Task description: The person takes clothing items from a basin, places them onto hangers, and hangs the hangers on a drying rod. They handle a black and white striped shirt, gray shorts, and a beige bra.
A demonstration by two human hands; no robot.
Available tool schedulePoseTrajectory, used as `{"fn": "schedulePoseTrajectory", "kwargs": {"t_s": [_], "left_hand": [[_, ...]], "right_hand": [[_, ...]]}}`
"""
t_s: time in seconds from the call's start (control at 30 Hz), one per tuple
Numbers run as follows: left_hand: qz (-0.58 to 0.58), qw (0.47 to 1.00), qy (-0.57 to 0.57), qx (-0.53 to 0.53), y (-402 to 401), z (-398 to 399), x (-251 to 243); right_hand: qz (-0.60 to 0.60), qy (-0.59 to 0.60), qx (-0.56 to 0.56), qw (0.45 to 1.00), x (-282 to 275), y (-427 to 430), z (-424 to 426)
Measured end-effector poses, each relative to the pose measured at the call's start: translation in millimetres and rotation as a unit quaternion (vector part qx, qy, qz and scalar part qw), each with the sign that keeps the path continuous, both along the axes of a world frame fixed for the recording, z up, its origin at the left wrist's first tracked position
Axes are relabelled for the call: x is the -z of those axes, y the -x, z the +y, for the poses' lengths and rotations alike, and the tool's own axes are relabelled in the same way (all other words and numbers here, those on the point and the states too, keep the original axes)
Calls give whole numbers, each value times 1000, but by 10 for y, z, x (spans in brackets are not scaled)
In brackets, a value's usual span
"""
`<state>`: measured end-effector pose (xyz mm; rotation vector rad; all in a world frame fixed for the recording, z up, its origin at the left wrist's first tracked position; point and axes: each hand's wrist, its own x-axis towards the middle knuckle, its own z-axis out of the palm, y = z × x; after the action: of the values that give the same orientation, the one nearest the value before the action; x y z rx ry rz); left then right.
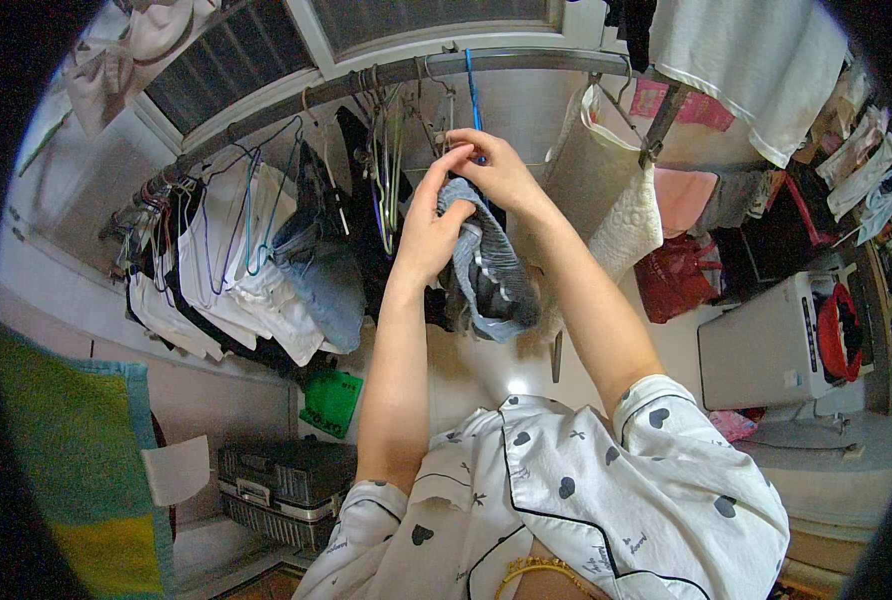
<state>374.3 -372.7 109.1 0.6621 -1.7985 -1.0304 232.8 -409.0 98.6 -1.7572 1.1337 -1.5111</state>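
In the head view, my left hand (431,225) grips a gathered blue-grey cloth garment (494,281) at its upper edge, thumb on the fabric. The garment hangs down between my forearms, its opening facing up. My right hand (494,169) is raised beside the left, fingers bent and meeting near a hanger's hook or clip; what exactly they pinch is hidden. A blue hanger (473,90) hangs from the metal rail (408,69) just above the hands. Behind them, several bare hangers (387,172) hang close together.
White clothes (224,247) and denim shorts (322,277) hang at left. A cream quilted cloth (618,202) hangs just right of my right forearm. Lower left are a black suitcase (288,480) and a green bag (332,401). A white washing machine (761,345) stands at right.
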Motion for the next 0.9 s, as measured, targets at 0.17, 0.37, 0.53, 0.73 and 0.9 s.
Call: {"fn": "schedulePoseTrajectory", "kwargs": {"t_s": [0.17, 0.37, 0.53, 0.73, 0.9], "left_hand": [[34, 995, -89, -14, 5, 3, -82], [55, 987, -137, -59, -87, -20, -185], [65, 986, -132, -83, -157, -65, -139], [49, 982, -155, -99, -199, -49, -17], [-5, 981, -115, -157, -294, 56, 121]], "right_hand": [[-6, -29, -15, 999, -6, -11, -22], [42, -35, 5, 998, 4, 63, -19], [-44, -33, -31, 998, -7, 49, 11], [-138, -82, -71, 985, -224, 7, 166], [-157, -82, -85, 981, -338, -13, 365]]}}
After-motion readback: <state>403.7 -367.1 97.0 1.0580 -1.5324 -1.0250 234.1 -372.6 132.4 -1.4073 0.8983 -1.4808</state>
